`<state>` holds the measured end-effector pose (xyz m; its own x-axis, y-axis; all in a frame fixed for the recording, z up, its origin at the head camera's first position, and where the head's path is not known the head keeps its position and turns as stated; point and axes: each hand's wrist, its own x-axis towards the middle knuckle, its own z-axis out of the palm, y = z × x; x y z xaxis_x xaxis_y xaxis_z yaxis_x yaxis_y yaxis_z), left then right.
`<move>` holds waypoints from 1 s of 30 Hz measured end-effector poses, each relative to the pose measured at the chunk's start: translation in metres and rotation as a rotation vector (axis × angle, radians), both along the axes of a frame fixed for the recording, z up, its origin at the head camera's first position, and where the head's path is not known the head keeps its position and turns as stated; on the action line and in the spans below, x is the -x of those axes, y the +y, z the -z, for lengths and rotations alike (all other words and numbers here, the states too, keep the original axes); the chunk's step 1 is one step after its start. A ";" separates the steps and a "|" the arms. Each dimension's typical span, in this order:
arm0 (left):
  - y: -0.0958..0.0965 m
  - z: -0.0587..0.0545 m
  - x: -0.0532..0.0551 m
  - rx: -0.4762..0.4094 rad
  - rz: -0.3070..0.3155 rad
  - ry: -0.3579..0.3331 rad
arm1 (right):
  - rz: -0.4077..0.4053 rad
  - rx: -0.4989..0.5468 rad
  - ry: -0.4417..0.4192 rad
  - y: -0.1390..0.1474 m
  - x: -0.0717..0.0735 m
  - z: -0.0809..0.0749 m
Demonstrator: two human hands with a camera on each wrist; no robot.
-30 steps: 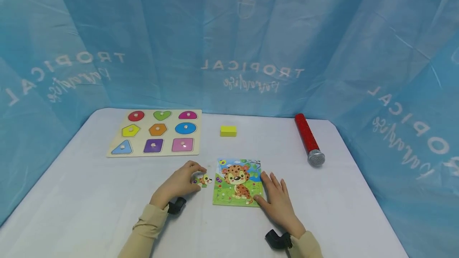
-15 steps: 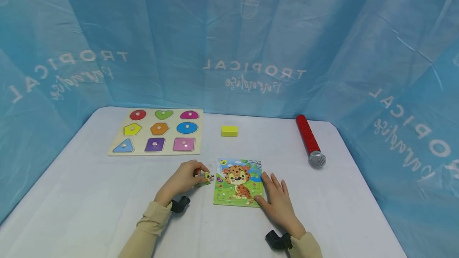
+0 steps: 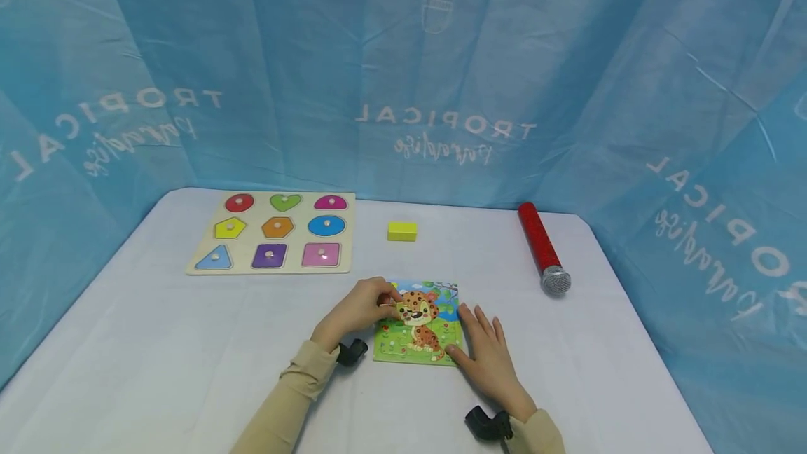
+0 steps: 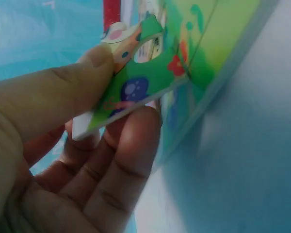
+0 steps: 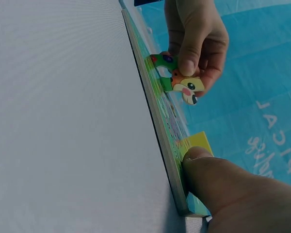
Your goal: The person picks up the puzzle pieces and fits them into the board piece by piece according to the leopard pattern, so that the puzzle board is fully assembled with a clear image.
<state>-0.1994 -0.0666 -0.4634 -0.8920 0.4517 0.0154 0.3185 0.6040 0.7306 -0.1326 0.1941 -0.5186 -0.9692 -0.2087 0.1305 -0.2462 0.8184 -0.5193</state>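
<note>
In the head view a leopard jigsaw puzzle (image 3: 403, 343) lies flat in its tray on the white table. My left hand (image 3: 359, 308) is over its upper left part, pinching a puzzle piece (image 4: 138, 80) between thumb and fingers. Green with a purple patch and part of a spotted face, the piece is tilted, its edge close over the puzzle, as the right wrist view also shows. My right hand (image 3: 490, 356) rests at the puzzle's right side with fingers extended, its thumb (image 5: 203, 167) on the edge. The left hand hides the puzzle's upper left corner.
A shape board (image 3: 296, 244) with several coloured knobbed pieces lies at the back left. Behind the puzzle sits a yellow block (image 3: 401, 232). A red microphone (image 3: 541, 244) lies at the back right, and a blue curtain (image 3: 302, 90) surrounds the table's far side.
My left hand has lifted the puzzle piece from the table left of the puzzle and carried it right, over the puzzle. The right hand has stayed in place.
</note>
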 end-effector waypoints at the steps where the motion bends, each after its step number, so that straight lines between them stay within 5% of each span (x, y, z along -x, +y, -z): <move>1: 0.002 0.000 0.000 0.008 -0.002 0.000 | 0.000 0.001 -0.001 0.000 0.000 0.000; 15: 0.009 0.013 0.003 0.122 -0.107 0.085 | 0.010 0.012 -0.014 0.000 0.001 0.002; 24: 0.008 0.015 0.005 0.214 -0.271 0.001 | 0.000 0.008 0.002 -0.001 0.001 0.000; 30: 0.001 0.016 0.004 0.138 -0.235 -0.012 | 0.005 0.016 0.012 -0.002 0.000 0.002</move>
<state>-0.2034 -0.0652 -0.4796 -0.9724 0.2292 -0.0431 0.1496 0.7546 0.6389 -0.1321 0.1924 -0.5204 -0.9685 -0.2019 0.1455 -0.2486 0.8109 -0.5297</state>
